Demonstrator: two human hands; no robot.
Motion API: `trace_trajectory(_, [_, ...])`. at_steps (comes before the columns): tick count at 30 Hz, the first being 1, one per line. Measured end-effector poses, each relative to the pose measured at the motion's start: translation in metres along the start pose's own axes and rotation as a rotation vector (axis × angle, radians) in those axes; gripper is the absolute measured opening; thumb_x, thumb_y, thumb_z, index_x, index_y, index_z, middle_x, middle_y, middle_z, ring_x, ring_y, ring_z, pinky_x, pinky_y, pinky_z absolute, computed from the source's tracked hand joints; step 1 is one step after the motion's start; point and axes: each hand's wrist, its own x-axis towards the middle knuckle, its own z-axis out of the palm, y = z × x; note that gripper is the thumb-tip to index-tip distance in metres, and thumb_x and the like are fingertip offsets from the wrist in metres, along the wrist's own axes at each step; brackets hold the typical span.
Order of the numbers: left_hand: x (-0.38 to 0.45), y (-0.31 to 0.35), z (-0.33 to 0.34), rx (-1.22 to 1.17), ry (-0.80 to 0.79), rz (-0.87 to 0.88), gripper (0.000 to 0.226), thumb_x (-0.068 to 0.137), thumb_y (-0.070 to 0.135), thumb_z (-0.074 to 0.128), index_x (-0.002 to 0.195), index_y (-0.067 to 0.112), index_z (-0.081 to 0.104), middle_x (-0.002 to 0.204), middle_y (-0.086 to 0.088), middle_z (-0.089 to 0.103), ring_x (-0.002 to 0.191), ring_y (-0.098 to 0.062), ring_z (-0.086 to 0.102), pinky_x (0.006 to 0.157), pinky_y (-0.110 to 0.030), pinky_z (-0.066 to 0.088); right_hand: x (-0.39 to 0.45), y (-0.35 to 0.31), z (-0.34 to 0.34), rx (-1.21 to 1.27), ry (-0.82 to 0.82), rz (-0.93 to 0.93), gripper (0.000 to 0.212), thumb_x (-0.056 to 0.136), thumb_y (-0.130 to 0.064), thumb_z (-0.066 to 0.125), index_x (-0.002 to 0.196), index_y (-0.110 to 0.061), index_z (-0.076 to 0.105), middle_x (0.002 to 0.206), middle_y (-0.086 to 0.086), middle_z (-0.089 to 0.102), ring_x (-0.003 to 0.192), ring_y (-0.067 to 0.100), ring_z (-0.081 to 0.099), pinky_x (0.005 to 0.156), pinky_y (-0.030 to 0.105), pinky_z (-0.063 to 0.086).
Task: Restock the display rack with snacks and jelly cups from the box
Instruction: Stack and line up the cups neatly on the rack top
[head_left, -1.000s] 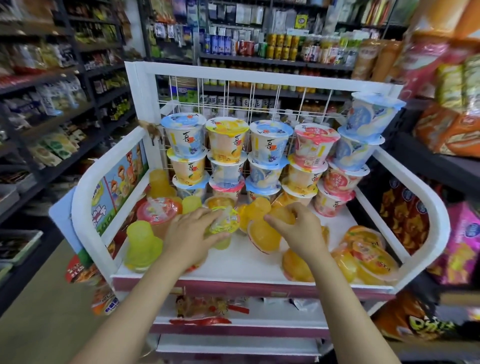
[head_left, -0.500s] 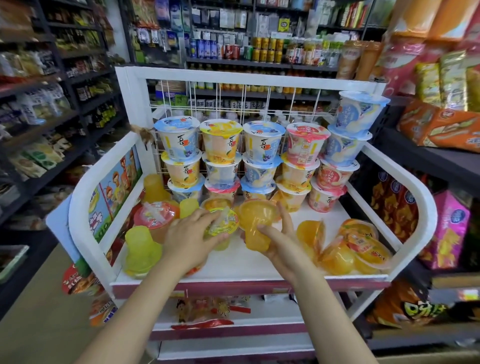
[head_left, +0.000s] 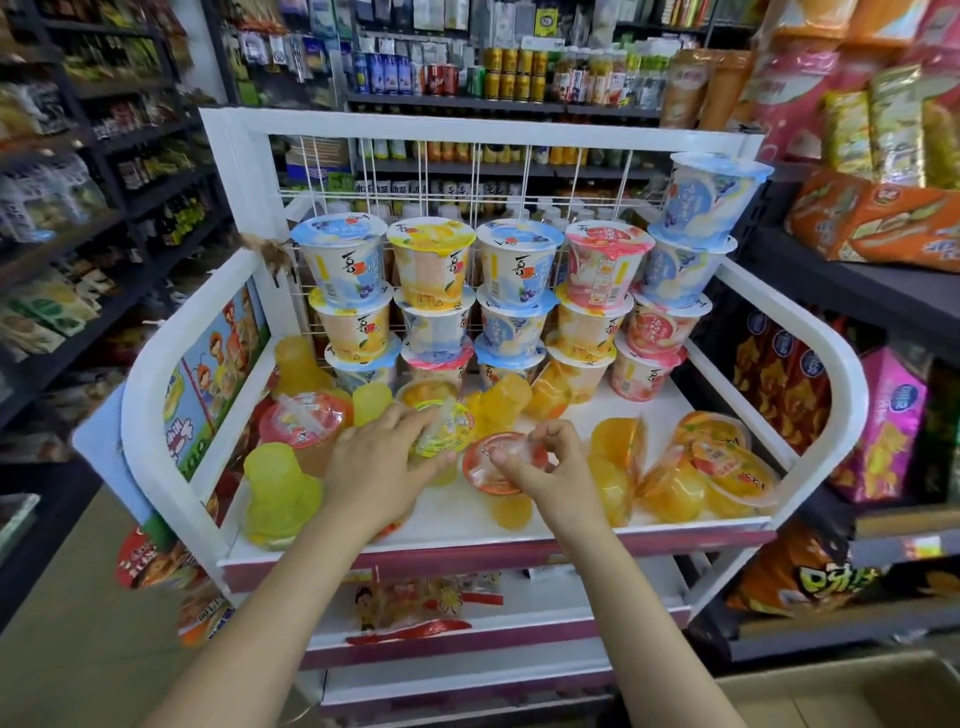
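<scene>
An orange jelly cup (head_left: 501, 464) stands lid-up on the white display rack (head_left: 561, 514), pinched at its lid by the right hand (head_left: 540, 464). The left hand (head_left: 382, 465) lies flat over a yellow-lidded cup (head_left: 441, 428) (fingers spread). Behind — five stacks of tall cups (head_left: 511, 301), three high; loose orange cups (head_left: 722, 467) lie tipped at right.

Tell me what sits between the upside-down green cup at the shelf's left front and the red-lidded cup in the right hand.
Head view: the left hand, resting on a yellow-lidded cup.

White display rack shelf (head_left: 566, 512) carries stacked tubs (head_left: 434, 291) and loose jelly cups (head_left: 727, 467)
</scene>
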Motion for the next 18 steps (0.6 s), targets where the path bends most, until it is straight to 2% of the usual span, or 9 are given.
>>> trace_trajectory(3, [0.0, 0.0, 0.0, 0.001, -0.001, 0.003, 0.063, 0.092, 0.069, 0.042, 0.147, 0.037, 0.04, 0.146, 0.011, 0.045, 0.126, -0.015, 0.051, 0.097, -0.038, 0.037, -0.004, -0.006, 0.0, -0.053, -0.009, -0.005, 0.046, 0.082, -0.027, 0.079, 0.117, -0.026, 0.049, 0.106, -0.008, 0.055, 0.095, 0.006, 0.057, 0.075, 0.014, 0.048])
trace_trajectory(4, [0.0, 0.0, 0.0, 0.004, -0.005, 0.003, 0.063, 0.092, 0.068, 0.042, 0.147, 0.037, 0.04, 0.146, 0.011, 0.045, 0.126, -0.016, 0.051, 0.096, -0.038, 0.037, -0.005, -0.005, -0.001, -0.096, -0.005, -0.006, 0.047, 0.085, -0.032, 0.076, 0.123, -0.028, 0.049, 0.11, -0.007, 0.056, 0.099, 0.006, 0.058, 0.077, 0.013, 0.048])
trace_trajectory(6, [0.0, 0.0, 0.001, 0.026, -0.016, 0.007, 0.062, 0.093, 0.068, 0.04, 0.147, 0.037, 0.039, 0.147, 0.011, 0.045, 0.127, -0.016, 0.051, 0.097, -0.038, 0.037, -0.009, -0.001, -0.005, -0.236, -0.006, 0.006, 0.046, 0.089, -0.044, 0.068, 0.128, -0.03, 0.049, 0.113, -0.004, 0.062, 0.104, 0.013, 0.061, 0.085, 0.023, 0.05])
trace_trajectory(9, [0.001, 0.0, 0.0, 0.034, -0.025, 0.012, 0.059, 0.096, 0.065, 0.033, 0.149, 0.038, 0.037, 0.149, 0.01, 0.043, 0.128, -0.016, 0.05, 0.098, -0.037, 0.035, -0.016, 0.003, -0.007, -0.398, -0.002, 0.033, 0.054, 0.087, -0.058, 0.062, 0.131, -0.03, 0.046, 0.106, -0.003, 0.065, 0.096, 0.018, 0.065, 0.085, 0.036, 0.054])
trace_trajectory(11, [0.0, 0.001, -0.002, 0.031, -0.039, 0.008, 0.062, 0.097, 0.068, 0.022, 0.15, 0.038, 0.035, 0.151, 0.009, 0.041, 0.131, -0.016, 0.047, 0.1, -0.038, 0.034, -0.017, 0.003, -0.005, -0.394, -0.013, 0.014, 0.061, 0.082, -0.064, 0.061, 0.13, -0.03, 0.045, 0.1, -0.009, 0.064, 0.091, 0.016, 0.066, 0.082, 0.038, 0.057])
trace_trajectory(15, [0.001, 0.001, -0.004, 0.052, -0.085, 0.011, 0.086, 0.082, 0.074, -0.004, 0.153, 0.038, 0.026, 0.157, 0.008, 0.034, 0.138, -0.017, 0.041, 0.104, -0.04, 0.033, -0.012, 0.005, 0.001, -0.339, -0.073, 0.03, 0.067, 0.073, -0.075, 0.059, 0.124, -0.035, 0.043, 0.094, -0.014, 0.064, 0.083, 0.013, 0.068, 0.078, 0.044, 0.059])
trace_trajectory(18, [0.006, -0.003, -0.004, 0.066, -0.121, -0.002, 0.083, 0.085, 0.079, 0.001, 0.155, 0.039, 0.02, 0.161, 0.008, 0.028, 0.143, -0.018, 0.034, 0.108, -0.044, 0.032, -0.007, 0.01, 0.005, -0.328, -0.116, 0.025, 0.078, 0.07, -0.083, 0.058, 0.128, -0.032, 0.045, 0.096, -0.01, 0.068, 0.084, 0.012, 0.068, 0.078, 0.045, 0.059])
